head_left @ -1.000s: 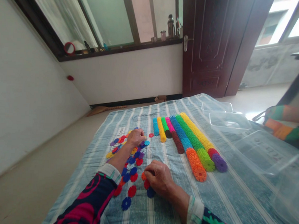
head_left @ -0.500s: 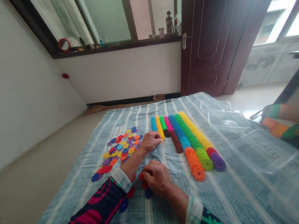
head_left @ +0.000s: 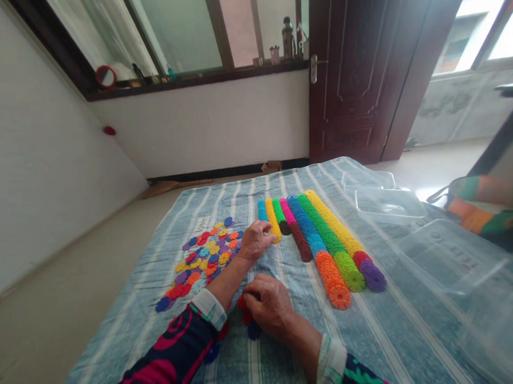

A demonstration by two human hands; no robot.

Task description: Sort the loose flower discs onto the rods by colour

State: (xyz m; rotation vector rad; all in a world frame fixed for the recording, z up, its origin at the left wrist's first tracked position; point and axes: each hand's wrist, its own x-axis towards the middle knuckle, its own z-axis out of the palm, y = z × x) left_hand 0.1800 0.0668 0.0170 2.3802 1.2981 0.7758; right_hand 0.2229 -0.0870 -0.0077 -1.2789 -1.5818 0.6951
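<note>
My left hand [head_left: 256, 240] is closed at the near end of a row of yellow plastic discs [head_left: 271, 214], with thumb and fingertips pinched at the last yellow disc. Closer to me, my right hand [head_left: 270, 304] is curled, its fingertips against a red notched disc [head_left: 241, 301] that they partly cover. Another red piece and a blue disc [head_left: 254, 330] show just under this hand. Beside my left forearm lies a loose spread of mixed-colour flower-shaped discs [head_left: 213, 248]. Past my left sleeve a dark blue disc [head_left: 212, 352] is partly hidden.
Long rows of stacked discs lie to the right, among them an orange-ended row [head_left: 334, 282], a green row [head_left: 329, 236] and a purple-ended row [head_left: 372, 275]. Clear plastic boxes [head_left: 389, 204] stand farther right on the striped bedsheet [head_left: 386, 348]. A dark red door [head_left: 361, 77] is behind.
The fingers of my left hand have shifted slightly at the yellow row's end. My right hand stays almost in place. The whole view has moved a little.
</note>
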